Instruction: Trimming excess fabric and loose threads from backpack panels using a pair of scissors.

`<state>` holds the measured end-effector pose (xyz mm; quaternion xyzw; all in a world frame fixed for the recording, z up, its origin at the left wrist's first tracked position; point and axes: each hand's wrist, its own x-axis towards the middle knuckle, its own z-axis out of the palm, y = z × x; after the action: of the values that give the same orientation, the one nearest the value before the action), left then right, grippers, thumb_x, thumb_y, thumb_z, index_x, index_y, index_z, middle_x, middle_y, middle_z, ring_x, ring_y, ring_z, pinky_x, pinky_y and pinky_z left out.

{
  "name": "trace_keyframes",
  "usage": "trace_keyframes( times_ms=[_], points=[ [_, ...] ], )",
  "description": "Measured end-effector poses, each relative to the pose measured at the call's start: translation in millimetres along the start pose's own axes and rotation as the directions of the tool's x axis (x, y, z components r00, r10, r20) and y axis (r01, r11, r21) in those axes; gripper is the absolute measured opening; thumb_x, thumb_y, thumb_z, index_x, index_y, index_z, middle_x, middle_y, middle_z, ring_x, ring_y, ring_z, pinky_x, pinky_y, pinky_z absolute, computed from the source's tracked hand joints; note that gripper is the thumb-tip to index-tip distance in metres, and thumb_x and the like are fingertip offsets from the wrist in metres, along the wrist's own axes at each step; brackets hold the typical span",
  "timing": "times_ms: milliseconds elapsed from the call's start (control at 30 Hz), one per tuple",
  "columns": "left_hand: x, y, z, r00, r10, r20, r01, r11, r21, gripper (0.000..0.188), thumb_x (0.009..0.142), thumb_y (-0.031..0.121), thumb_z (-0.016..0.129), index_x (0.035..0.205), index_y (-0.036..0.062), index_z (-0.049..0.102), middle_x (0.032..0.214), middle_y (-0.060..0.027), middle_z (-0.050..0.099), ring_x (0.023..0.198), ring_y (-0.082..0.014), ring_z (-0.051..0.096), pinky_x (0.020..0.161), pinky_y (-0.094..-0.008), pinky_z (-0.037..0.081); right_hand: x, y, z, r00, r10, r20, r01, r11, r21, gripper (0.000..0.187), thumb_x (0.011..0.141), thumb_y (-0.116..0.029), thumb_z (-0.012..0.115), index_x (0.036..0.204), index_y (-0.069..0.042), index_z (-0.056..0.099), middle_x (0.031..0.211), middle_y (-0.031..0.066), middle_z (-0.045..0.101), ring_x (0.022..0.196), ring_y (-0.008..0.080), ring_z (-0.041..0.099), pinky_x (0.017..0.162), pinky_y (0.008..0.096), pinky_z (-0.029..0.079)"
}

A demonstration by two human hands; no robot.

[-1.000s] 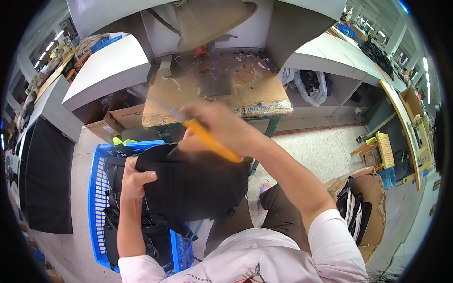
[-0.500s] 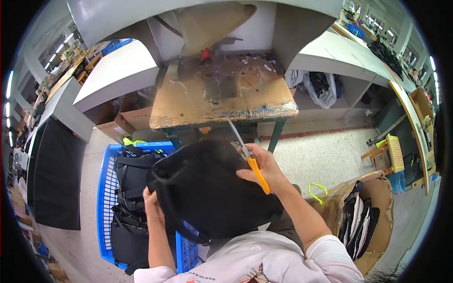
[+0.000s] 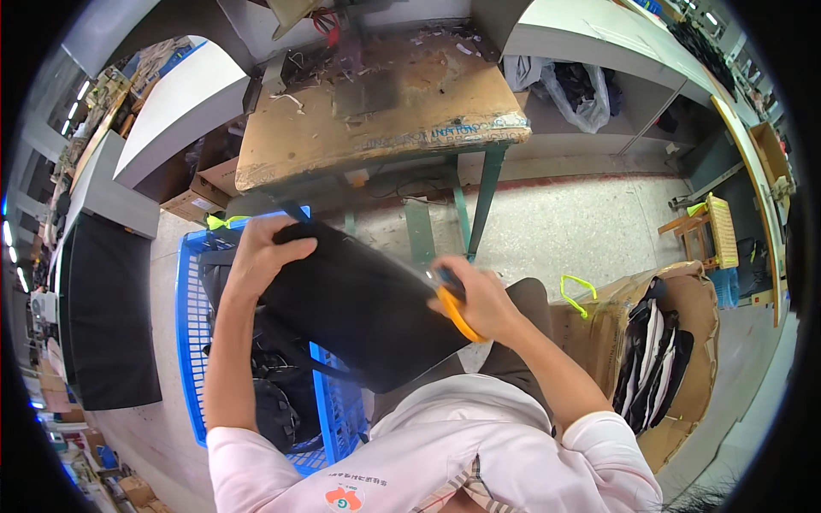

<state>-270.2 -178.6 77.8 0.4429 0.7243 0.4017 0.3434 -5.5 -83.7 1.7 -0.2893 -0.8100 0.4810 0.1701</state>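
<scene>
A black fabric bag (image 3: 359, 308) lies across my lap and slants down to the right. Its upper left corner is pinched in my left hand (image 3: 262, 256), thumb on top. At the bag's right edge my right hand (image 3: 473, 295) is closed round orange-handled scissors (image 3: 458, 315). The hand is smeared by motion and the scissors' blades are hard to make out; whether they touch the cloth I cannot tell.
To the left, a blue plastic basket (image 3: 190, 316) holds several black strapped bags. A worn wooden table (image 3: 385, 111) stands ahead with scraps on it. On the right, a cardboard box (image 3: 697, 316) contains black and white pieces, and a neon yellow strip (image 3: 578, 291) hangs at its edge.
My left hand has moved up and now grips the bag's upper corner. The bag has turned and looks flatter. The scissors have come down beside its right edge, and my view has tilted lower.
</scene>
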Motion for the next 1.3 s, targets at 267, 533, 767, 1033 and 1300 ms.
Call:
trace_keyframes(
  times_ms=[267,533,767,1033,1300],
  points=[
    [-21,-59,-6,0.957,-0.161,-0.243,0.059,0.923,-0.380,0.007,0.071,0.001,0.066,0.077,0.0027,0.063,0.068,0.0019,0.058,0.060,-0.0060,0.053,0.057,-0.0187,0.042,-95,19,18,0.881,-0.444,-0.161,0.385,0.873,-0.298,0.039,0.061,-0.007,0.066,0.097,0.000,0.052,0.070,0.0101,0.055,0.057,0.0262,0.053,0.052,0.0336,0.044],
    [-27,-73,-19,0.971,-0.122,-0.205,0.017,0.891,-0.453,0.017,0.069,0.005,0.068,0.085,0.0007,0.063,0.079,-0.0048,0.064,0.068,-0.0128,0.060,0.065,-0.0231,0.048,-120,71,28,0.986,-0.150,-0.077,0.137,0.980,-0.147,0.040,0.068,-0.011,0.068,0.105,-0.007,0.052,0.074,0.0120,0.055,0.062,0.0268,0.057,0.054,0.0344,0.046],
    [-32,-60,-22,0.985,-0.013,-0.169,-0.075,0.860,-0.505,0.019,0.066,0.007,0.071,0.082,0.0015,0.062,0.079,-0.0045,0.063,0.069,-0.0142,0.059,0.067,-0.0235,0.047,-98,50,-26,0.996,0.039,-0.081,-0.049,0.991,-0.127,0.062,0.064,-0.033,0.075,0.112,-0.007,0.045,0.083,0.0109,0.050,0.070,0.0258,0.057,0.060,0.0357,0.046],
    [-31,-53,-22,0.991,0.004,-0.133,-0.068,0.874,-0.481,0.020,0.061,0.005,0.074,0.077,0.0028,0.063,0.072,-0.0010,0.061,0.064,-0.0109,0.056,0.064,-0.0210,0.044,-57,36,-32,0.975,0.031,0.222,0.023,0.972,-0.234,0.078,0.065,-0.058,0.065,0.119,-0.006,0.040,0.096,0.0167,0.048,0.085,0.0314,0.055,0.073,0.0389,0.044],
    [-36,-47,-18,0.994,-0.018,-0.112,-0.047,0.836,-0.547,0.020,0.059,0.004,0.075,0.076,0.0029,0.064,0.073,-0.0021,0.063,0.065,-0.0116,0.057,0.064,-0.0217,0.046,-36,24,-18,0.955,-0.090,0.281,0.165,0.953,-0.254,0.078,0.066,-0.060,0.063,0.117,-0.006,0.042,0.089,0.0168,0.051,0.077,0.0307,0.054,0.067,0.0380,0.043]
  ],
)
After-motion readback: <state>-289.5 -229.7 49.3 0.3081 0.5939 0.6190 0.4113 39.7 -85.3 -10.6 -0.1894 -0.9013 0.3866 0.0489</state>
